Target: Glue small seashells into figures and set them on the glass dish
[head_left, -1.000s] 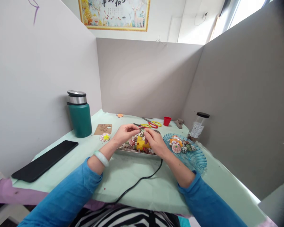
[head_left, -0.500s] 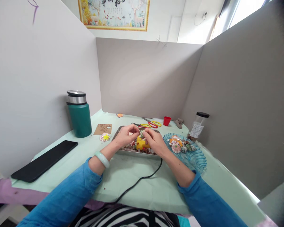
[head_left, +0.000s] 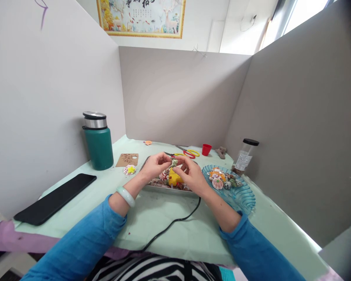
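Observation:
A small green-and-white speckled shell (head_left: 174,162) is between my two hands, above a metal tray (head_left: 166,189). My left hand (head_left: 155,168) has thumb and forefinger pinched at the shell's left side. Around its right side is my right hand (head_left: 192,175), thumb and forefinger spread apart; whether they touch it I cannot tell. Under the hands in the tray lie a yellow object (head_left: 174,178) of unclear kind and many small shells and bits, partly hidden by my fingers.
A blue glass plate (head_left: 245,199) with shells stands at right, a clear jar (head_left: 243,157) behind it. Scissors (head_left: 190,153) and a red cup (head_left: 206,149) lie beyond the tray. At left are a green bottle (head_left: 98,146) and a black phone-like slab (head_left: 57,199). A black cord (head_left: 175,220) crosses the front.
My right thumb and forefinger have parted from a pinch, showing more of the speckled shell. My left hand stays almost in place.

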Demonstrator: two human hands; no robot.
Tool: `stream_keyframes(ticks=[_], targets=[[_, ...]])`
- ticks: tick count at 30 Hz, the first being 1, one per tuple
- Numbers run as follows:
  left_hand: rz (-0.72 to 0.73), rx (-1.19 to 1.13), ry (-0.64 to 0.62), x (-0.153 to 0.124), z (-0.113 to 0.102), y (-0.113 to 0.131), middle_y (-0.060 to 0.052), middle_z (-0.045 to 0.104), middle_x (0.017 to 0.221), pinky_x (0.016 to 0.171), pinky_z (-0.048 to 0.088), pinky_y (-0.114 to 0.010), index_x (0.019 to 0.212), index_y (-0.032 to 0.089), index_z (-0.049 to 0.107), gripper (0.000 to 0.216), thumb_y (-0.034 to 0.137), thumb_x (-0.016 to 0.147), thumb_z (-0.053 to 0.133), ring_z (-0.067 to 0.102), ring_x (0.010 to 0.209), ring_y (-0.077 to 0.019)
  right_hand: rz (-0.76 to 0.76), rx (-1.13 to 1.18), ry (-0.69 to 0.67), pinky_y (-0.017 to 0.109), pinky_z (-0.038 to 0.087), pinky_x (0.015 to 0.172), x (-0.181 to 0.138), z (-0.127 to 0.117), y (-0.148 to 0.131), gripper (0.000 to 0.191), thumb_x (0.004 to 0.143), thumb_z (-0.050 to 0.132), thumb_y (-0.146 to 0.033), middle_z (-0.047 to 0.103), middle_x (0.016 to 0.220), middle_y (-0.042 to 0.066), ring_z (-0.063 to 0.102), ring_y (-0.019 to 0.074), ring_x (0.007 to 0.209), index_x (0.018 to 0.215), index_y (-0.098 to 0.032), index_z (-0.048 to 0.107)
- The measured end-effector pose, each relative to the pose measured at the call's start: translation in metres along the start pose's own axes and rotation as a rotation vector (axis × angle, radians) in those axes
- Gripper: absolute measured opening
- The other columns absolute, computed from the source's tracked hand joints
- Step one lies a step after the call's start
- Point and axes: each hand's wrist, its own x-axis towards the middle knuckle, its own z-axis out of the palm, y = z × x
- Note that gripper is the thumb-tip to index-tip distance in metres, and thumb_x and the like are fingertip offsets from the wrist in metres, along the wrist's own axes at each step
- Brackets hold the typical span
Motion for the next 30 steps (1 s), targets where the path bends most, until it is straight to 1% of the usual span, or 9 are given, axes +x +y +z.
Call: stream_keyframes(ticks=[5, 8, 12, 17, 23, 30], targets=[[-0.013, 0.010, -0.040, -0.0013, -0.0008, 0.0009, 0.001, 0.057, 0.070, 0.059, 0.041, -0.023, 0.076, 0.015, 0.057, 0.017, 0.030, 0.069, 0.064, 0.051, 0.062, -0.0103, -0.020, -0.022, 0.001, 0.026, 0.045, 0.058, 0.0000, 0.0009, 0.0003, 0.032, 0.081, 0.057, -0.039, 0.062, 0.092, 0.004, 0.055, 0.0119, 0.062, 0.107, -0.020, 0.057], [-0.022, 0.021, -0.038, -0.0017, -0.0013, 0.0024, 0.001, 0.057, 0.069, 0.058, 0.040, -0.023, 0.075, 0.015, 0.058, 0.017, 0.030, 0.070, 0.063, 0.050, 0.062, -0.0102, -0.025, -0.031, 0.007, 0.026, 0.046, 0.059, -0.0003, 0.0012, 0.0008, 0.032, 0.082, 0.056, -0.038, 0.063, 0.092, 0.004, 0.055, 0.0122, 0.062, 0.107, -0.020, 0.058], [-0.030, 0.027, -0.048, -0.0016, -0.0008, 0.0020, 0.002, 0.055, 0.067, 0.055, 0.039, -0.022, 0.076, 0.015, 0.056, 0.016, 0.029, 0.069, 0.063, 0.048, 0.059, -0.0096, -0.044, -0.055, 0.009, 0.026, 0.046, 0.059, -0.0005, 0.0018, 0.0020, 0.031, 0.081, 0.057, -0.036, 0.062, 0.094, 0.005, 0.055, 0.0114, 0.061, 0.107, -0.020, 0.058], [-0.020, -0.013, -0.063, -0.0010, -0.0001, -0.0007, 0.002, 0.055, 0.069, 0.055, 0.038, -0.021, 0.078, 0.015, 0.054, 0.017, 0.025, 0.068, 0.062, 0.048, 0.059, -0.0084, -0.088, -0.087, 0.017, 0.026, 0.046, 0.061, 0.0002, 0.0027, 0.0046, 0.028, 0.081, 0.058, -0.035, 0.062, 0.092, 0.004, 0.054, 0.0108, 0.062, 0.105, -0.020, 0.059], [-0.046, -0.007, -0.097, -0.0020, 0.0000, 0.0014, 0.004, 0.052, 0.065, 0.052, 0.037, -0.021, 0.076, 0.015, 0.054, 0.018, 0.026, 0.066, 0.064, 0.046, 0.055, -0.0075, -0.118, -0.088, -0.031, 0.025, 0.046, 0.063, -0.0002, 0.0019, 0.0035, 0.026, 0.081, 0.061, -0.032, 0.060, 0.095, 0.003, 0.055, 0.0113, 0.066, 0.105, -0.022, 0.060], [-0.039, -0.020, -0.100, -0.0016, -0.0011, 0.0019, 0.004, 0.051, 0.065, 0.052, 0.036, -0.020, 0.077, 0.015, 0.054, 0.017, 0.025, 0.068, 0.063, 0.044, 0.056, -0.0072, -0.076, -0.062, -0.014, 0.025, 0.046, 0.061, -0.0004, 0.0027, 0.0070, 0.028, 0.079, 0.063, -0.034, 0.062, 0.088, 0.003, 0.056, 0.0119, 0.066, 0.103, -0.020, 0.059]])
